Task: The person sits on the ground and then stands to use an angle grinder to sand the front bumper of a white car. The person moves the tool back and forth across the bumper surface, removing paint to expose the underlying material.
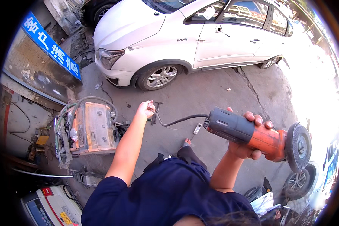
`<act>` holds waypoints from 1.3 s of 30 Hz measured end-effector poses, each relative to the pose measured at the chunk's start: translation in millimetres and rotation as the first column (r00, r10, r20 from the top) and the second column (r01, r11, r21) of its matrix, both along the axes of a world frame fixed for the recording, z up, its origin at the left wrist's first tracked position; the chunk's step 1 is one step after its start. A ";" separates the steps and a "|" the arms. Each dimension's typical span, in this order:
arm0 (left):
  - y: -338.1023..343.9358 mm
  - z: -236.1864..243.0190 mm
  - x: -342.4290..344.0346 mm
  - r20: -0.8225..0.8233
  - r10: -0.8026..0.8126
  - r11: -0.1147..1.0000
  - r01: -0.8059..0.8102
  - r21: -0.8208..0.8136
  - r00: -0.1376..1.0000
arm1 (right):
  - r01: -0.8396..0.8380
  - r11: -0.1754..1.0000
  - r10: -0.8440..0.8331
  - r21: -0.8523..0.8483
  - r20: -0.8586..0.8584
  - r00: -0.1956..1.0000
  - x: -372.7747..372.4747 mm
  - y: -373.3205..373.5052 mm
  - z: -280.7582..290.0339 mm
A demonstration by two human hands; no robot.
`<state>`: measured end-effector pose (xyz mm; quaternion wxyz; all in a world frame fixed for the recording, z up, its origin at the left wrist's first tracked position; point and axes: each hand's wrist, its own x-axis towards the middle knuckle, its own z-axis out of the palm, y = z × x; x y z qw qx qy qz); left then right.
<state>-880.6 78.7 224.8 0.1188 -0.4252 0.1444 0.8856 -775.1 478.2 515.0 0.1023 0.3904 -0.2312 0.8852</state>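
My right hand grips an orange and dark grey angle grinder from underneath, fingers wrapped round its body, with a grey disc on its right end, raised above the ground. A black cord runs from the grinder's left end to my left hand, which is closed on it. Just beyond that hand a dark T-shaped metal tool appears on the pavement. A small white power strip lies below the cord.
A white car stands ahead. An orange machine draped with hoses is at left, below a blue sign. Another vehicle shows at lower left; a loose wheel and assorted parts are at lower right.
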 end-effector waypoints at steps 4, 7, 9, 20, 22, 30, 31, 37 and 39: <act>20.5 75.7 -78.6 -0.280 -0.255 0.938 0.167 -0.303 0.926 | 0.047 0.997 -0.046 -0.055 0.011 0.999 -35.8 35.7 -11.6; 35.3 112.8 -118.8 -0.326 -0.434 0.857 0.273 -0.436 0.840 | 0.142 0.984 -0.129 -0.111 0.123 0.984 -60.7 42.4 -23.9; 37.9 124.3 -144.9 -0.320 -0.522 0.806 0.334 -0.488 0.791 | 0.153 0.985 -0.138 -0.082 0.163 0.977 -76.0 47.4 -33.5; 14.2 126.7 -268.1 -0.285 -0.695 0.661 0.431 -0.614 0.660 | 0.352 0.927 -0.375 0.130 0.256 0.891 -152.6 -21.9 -29.4; 5.5 128.4 -283.6 -0.260 -0.735 0.625 0.477 -0.618 0.626 | 0.368 0.916 -0.399 0.162 0.270 0.876 -164.8 -44.0 -21.9; -10.9 136.2 -327.9 -0.265 -0.829 0.505 0.454 -0.734 0.493 | 0.445 0.845 -0.515 0.298 0.228 0.826 -200.9 -90.1 -12.8; -11.6 135.6 -334.5 -0.218 -0.860 0.437 0.448 -0.780 0.461 | 0.449 0.832 -0.526 0.327 0.204 0.826 -206.1 -89.9 -15.3; -18.7 75.3 -321.6 0.182 -0.889 -0.018 0.366 -0.930 0.419 | 0.424 0.818 -0.528 0.389 0.213 0.822 -251.3 -96.2 -28.7; -44.7 27.1 -293.6 0.375 -0.840 -0.310 0.219 -0.925 0.392 | 0.356 0.862 -0.450 0.361 0.222 0.865 -273.6 -101.7 -36.4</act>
